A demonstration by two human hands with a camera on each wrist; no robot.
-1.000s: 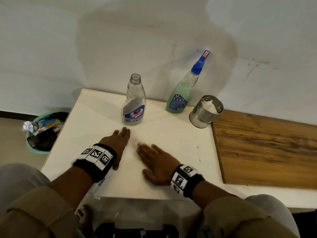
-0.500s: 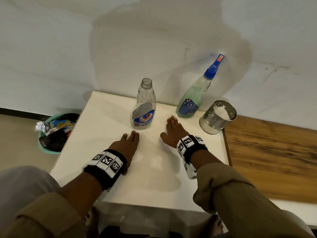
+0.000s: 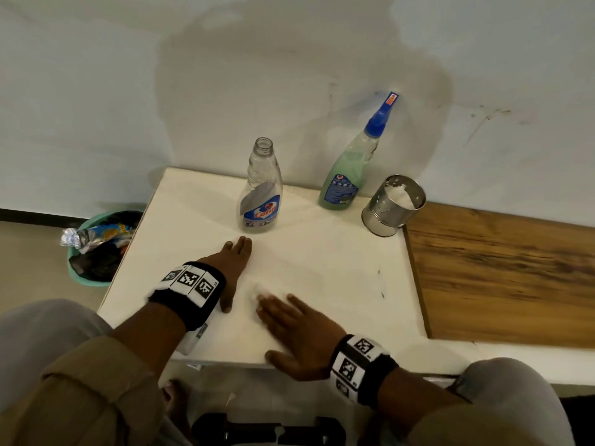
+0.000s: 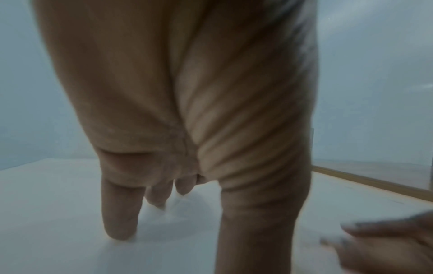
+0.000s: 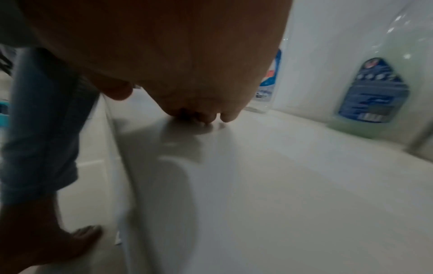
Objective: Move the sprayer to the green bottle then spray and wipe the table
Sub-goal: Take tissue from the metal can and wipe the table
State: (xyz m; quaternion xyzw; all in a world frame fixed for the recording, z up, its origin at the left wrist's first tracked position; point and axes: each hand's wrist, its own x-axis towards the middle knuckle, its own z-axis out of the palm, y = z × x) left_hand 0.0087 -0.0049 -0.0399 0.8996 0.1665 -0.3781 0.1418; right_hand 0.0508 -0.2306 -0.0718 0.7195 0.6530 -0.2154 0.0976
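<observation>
The green bottle (image 3: 346, 175) stands at the back of the white table (image 3: 338, 268) with the blue sprayer (image 3: 381, 114) screwed on top. Left of it stands a clear bottle (image 3: 260, 194) with an uncapped neck. My left hand (image 3: 230, 262) lies flat on the table just in front of the clear bottle, fingers straight. My right hand (image 3: 296, 326) lies flat near the front edge, fingers pressing a small white tissue wad (image 3: 257, 289) onto the surface. The right wrist view shows the green bottle (image 5: 374, 92) and the clear bottle's label (image 5: 269, 79) beyond my palm.
A steel cup (image 3: 392, 206) with white tissue inside stands right of the green bottle. A wooden board (image 3: 502, 275) adjoins the table's right side. A teal bin (image 3: 96, 246) full of rubbish sits on the floor at the left. The wall rises directly behind the bottles.
My right hand went out to just in front of the green bottle, then swept back to the front edge with the tissue under its fingers. The left hand stayed put.
</observation>
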